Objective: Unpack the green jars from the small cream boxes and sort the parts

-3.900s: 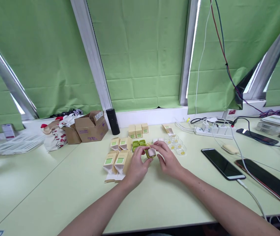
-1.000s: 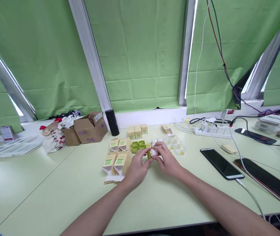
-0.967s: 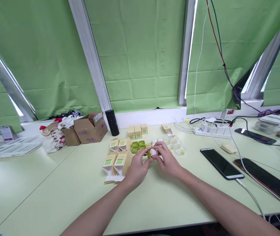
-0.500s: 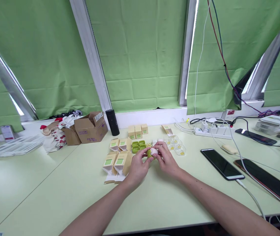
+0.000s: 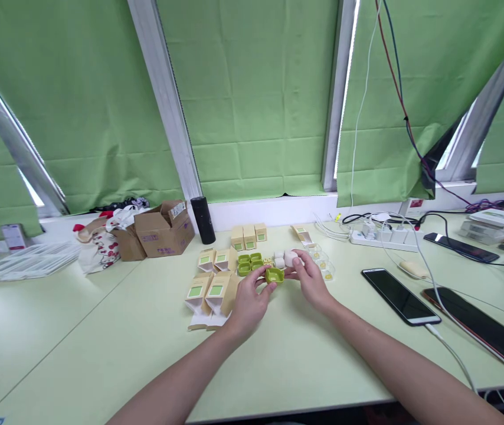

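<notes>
So the left hand (image 5: 249,298) had a little green cup (image 5: 274,275) pinched by its edge between thumb and fingers, hollow side showing, just above the bench (image 5: 252,366). The right hand (image 5: 314,286) was gripping a rounded white piece (image 5: 291,258) right beside it; couldn't tell if a fingertip was also brushing the cup. My worry was that smooth-looking white thing: held only by the fingertips, it could've squirted out if squeezed off-centre. The cup could've tipped too if the left pinch slackened. Just beyond sat more white pieces (image 5: 279,262), so a drop could've knocked those about, plus a cluster of green cups (image 5: 249,264) and a clear tray (image 5: 326,267) partly behind the right hand. Cartons (image 5: 223,286) stood close to the left hand, so a careless elbow or wrist might've toppled them.
</notes>
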`<state>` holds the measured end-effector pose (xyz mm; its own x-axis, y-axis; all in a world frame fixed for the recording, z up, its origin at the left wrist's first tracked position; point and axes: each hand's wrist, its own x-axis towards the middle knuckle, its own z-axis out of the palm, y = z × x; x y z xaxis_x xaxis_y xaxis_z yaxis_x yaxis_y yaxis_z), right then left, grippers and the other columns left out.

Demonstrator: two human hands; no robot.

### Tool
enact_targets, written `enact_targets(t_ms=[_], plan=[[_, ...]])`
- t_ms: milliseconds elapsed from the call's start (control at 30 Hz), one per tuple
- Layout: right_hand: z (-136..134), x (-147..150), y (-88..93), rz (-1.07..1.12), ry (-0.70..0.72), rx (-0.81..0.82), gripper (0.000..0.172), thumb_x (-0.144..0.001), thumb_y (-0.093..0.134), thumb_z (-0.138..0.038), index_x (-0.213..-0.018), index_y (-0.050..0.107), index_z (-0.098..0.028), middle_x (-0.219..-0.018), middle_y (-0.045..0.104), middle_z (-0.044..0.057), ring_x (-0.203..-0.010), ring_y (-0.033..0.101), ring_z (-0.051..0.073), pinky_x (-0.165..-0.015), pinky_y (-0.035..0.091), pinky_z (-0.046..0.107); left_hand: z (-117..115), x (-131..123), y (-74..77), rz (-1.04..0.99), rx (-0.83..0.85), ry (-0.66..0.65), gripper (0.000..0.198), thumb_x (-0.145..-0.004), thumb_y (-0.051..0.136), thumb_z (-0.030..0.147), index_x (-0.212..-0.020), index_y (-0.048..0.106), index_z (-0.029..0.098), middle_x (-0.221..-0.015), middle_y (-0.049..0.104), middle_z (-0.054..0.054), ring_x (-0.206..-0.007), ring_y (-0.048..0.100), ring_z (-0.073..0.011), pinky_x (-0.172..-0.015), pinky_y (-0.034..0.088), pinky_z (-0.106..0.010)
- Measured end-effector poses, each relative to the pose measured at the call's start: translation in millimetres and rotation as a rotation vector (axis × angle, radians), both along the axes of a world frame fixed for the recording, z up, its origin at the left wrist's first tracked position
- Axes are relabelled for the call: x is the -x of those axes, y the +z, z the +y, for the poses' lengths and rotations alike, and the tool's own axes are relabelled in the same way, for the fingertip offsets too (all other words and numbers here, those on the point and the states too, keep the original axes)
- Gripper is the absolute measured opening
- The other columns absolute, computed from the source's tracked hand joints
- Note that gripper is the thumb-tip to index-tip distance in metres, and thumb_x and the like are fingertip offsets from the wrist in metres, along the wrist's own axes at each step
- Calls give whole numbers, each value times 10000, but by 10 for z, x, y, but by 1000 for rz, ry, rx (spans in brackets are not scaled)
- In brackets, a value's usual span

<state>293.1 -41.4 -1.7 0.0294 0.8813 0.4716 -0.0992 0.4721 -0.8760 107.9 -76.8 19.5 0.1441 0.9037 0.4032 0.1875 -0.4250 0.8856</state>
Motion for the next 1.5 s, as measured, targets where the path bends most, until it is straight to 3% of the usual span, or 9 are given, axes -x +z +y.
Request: enact_targets(t_ms=[67,167,400,667,833,1133,1333,1500], plan=[[25,-51,21,91,73,108,471,-964,542,-666,-1158,612,-242,-983,696,65,-772,706,216,-794,658,473,13,13,-28,25,-13,20,403,-908,715,294,-1300,672,214,-1348,691,-125,-1200,686,-257,-1089,539,-465],[17,-85,58,227,182,196,483,-915,626,-665,-1092,659,-216,-1043,733,99,-855,731,250,-805,654,513,40,35,-57,23,-42,41,430,-926,688,297,-1346,634,219,-1401,657,-125,-1246,659,-249,-1110,518,-449],[-39,-72,92,250,290,212,407,-992,524,-583,-1114,678,-226,-1237,713,133,-1011,739,292,-846,640,559,28,46,-16,-61,-12,53,472,-946,670,339,-1398,577,239,-1456,615,-125,-1219,674,-235,-1051,548,-394],[-88,-79,177,407,393,303,394,-920,667,-575,-1078,711,-216,-1091,748,103,-968,726,267,-816,626,461,43,45,-42,-86,13,57,489,-939,687,355,-1403,582,242,-1466,603,-128,-1224,663,-244,-1057,537,-398],[-131,-72,221,389,312,295,417,-808,822,-544,-1079,703,-250,-1112,744,80,-1057,686,273,-802,621,418,52,44,-55,-111,10,62,488,-926,708,347,-1389,597,244,-1447,618,-125,-1193,678,-251,-1053,535,-407],[-153,-53,254,298,203,217,478,-696,913,-473,-1061,685,-265,-1075,701,43,-1004,650,238,-762,635,388,60,44,-52,-88,4,40,490,-912,723,350,-1372,609,225,-1416,635,-139,-1180,691,-259,-1048,539,-419],[-99,-46,194,249,157,174,456,-671,914,-394,-1032,674,-253,-1033,706,32,-981,650,227,-864,617,436,68,41,-63,-79,-2,50,480,-913,717,334,-1368,610,224,-1418,634,-138,-1186,688,-257,-1053,539,-422],[18,-79,120,36,-24,86,429,-670,840,-311,-1059,673,-239,-1130,701,63,-1006,657,243,-852,571,397,53,41,-53,-87,-11,53,466,-921,710,334,-1364,612,232,-1419,633,-131,-1180,688,-248,-1052,534,-409]])
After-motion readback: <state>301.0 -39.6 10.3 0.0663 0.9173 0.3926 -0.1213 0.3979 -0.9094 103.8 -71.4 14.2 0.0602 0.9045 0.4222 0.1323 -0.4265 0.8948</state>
